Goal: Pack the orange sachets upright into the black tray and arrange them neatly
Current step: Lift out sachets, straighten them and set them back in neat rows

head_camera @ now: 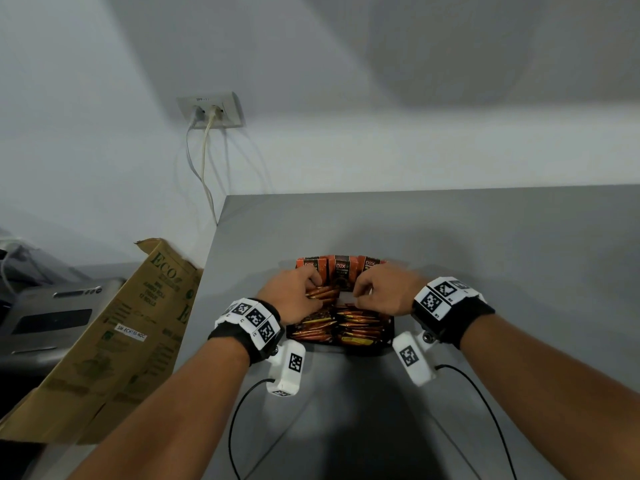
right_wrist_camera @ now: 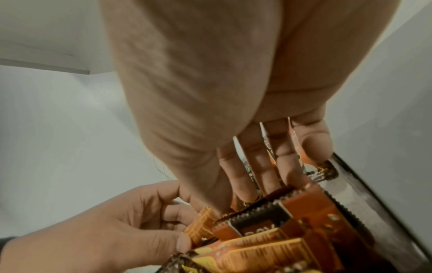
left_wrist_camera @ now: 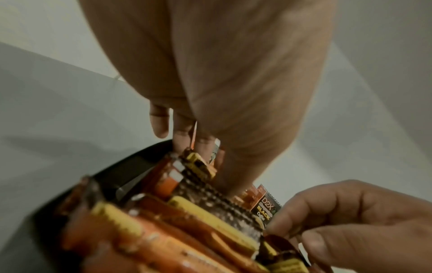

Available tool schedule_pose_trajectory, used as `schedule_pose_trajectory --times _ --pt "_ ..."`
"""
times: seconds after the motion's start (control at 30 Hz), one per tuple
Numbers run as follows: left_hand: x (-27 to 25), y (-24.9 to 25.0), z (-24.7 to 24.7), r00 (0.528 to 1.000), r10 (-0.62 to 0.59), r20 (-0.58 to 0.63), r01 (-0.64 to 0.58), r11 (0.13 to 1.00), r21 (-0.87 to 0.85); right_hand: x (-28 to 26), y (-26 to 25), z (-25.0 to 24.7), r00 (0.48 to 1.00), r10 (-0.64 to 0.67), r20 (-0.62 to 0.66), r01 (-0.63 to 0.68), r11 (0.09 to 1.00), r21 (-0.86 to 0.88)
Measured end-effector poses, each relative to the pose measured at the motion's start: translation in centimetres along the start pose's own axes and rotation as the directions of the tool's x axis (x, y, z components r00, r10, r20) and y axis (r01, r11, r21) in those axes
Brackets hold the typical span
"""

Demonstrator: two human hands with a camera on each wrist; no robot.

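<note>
The black tray (head_camera: 385, 345) sits on the grey table just in front of me, packed with orange sachets (head_camera: 356, 323) standing on edge in rows. Three sachets (head_camera: 341, 266) stand face-on along the far wall. My left hand (head_camera: 313, 292) reaches into the far left part, its curled fingers and thumb pinching sachets (left_wrist_camera: 198, 166) there. My right hand (head_camera: 360, 294) is at the far right part, its fingers (right_wrist_camera: 264, 171) pushed down between upright sachets (right_wrist_camera: 297, 147) and gripping them. The tray rim (left_wrist_camera: 131, 162) and wall (right_wrist_camera: 374, 203) show in the wrist views. Hands hide the tray's middle.
The grey table (head_camera: 485, 254) stretches right and back to a white wall. Off its left edge leans a brown cardboard box (head_camera: 114, 341), with a grey machine (head_camera: 52, 313) behind it. A wall socket (head_camera: 211, 110) drops cables past the table corner. Black wrist cables (head_camera: 239, 410) trail towards me.
</note>
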State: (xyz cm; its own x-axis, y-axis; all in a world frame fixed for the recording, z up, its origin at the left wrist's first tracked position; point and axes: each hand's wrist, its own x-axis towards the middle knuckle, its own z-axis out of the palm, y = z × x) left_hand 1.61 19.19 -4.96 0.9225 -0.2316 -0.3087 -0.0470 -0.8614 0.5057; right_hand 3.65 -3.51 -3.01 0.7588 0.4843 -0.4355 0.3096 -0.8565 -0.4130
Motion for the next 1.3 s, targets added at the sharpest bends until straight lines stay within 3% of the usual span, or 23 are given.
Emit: schedule_pose_trajectory --times 0.23,0.37,0.53,0.67,0.83,0.97,1.1,1.23,1.3 --pt "0.2 0.3 0.3 0.989 -0.015 -0.148 0.015 1.000 -0.005 0.9 -1.0 -0.4 0.999 -0.023 -0.030 0.021 0.998 -0.059" --pt "-0.5 0.1 -0.5 0.956 -0.062 -0.286 0.008 0.982 -0.186 0.6 -1.0 -0.5 1.000 0.009 0.024 -0.009 1.000 -0.028" --pt "-2.0 -0.2 -1.1 0.886 -0.225 -0.406 0.022 0.894 -0.448 0.9 -1.4 -0.1 0.999 0.034 0.033 -0.034 0.999 -0.008" --pt "-3.3 -0.4 -0.6 0.881 -0.290 -0.373 0.000 0.790 -0.613 1.5 -2.2 0.3 0.999 0.028 0.043 -0.026 0.998 -0.053" --pt "-4.3 -1.2 0.7 0.899 -0.308 -0.311 0.037 0.761 -0.648 1.9 -2.3 0.0 1.000 0.014 0.027 -0.012 0.996 -0.084" --pt "-4.9 -1.5 1.3 0.871 -0.399 -0.285 0.056 0.658 -0.751 1.7 -2.1 0.0 1.000 -0.026 -0.005 0.026 0.995 -0.101" --pt "-5.1 -1.4 1.1 0.859 -0.396 -0.325 0.036 0.679 -0.733 1.3 -2.1 -0.4 0.997 -0.077 -0.012 0.076 0.994 -0.081" --pt "-4.4 -0.8 0.6 0.888 -0.347 -0.301 0.021 0.685 -0.728 1.2 -1.9 -0.8 0.996 -0.057 -0.062 0.055 0.997 -0.046" --pt "-4.2 -0.6 0.6 0.895 -0.364 -0.259 0.041 0.644 -0.764 1.1 -1.7 -0.9 0.996 -0.039 -0.076 0.037 0.999 -0.033"
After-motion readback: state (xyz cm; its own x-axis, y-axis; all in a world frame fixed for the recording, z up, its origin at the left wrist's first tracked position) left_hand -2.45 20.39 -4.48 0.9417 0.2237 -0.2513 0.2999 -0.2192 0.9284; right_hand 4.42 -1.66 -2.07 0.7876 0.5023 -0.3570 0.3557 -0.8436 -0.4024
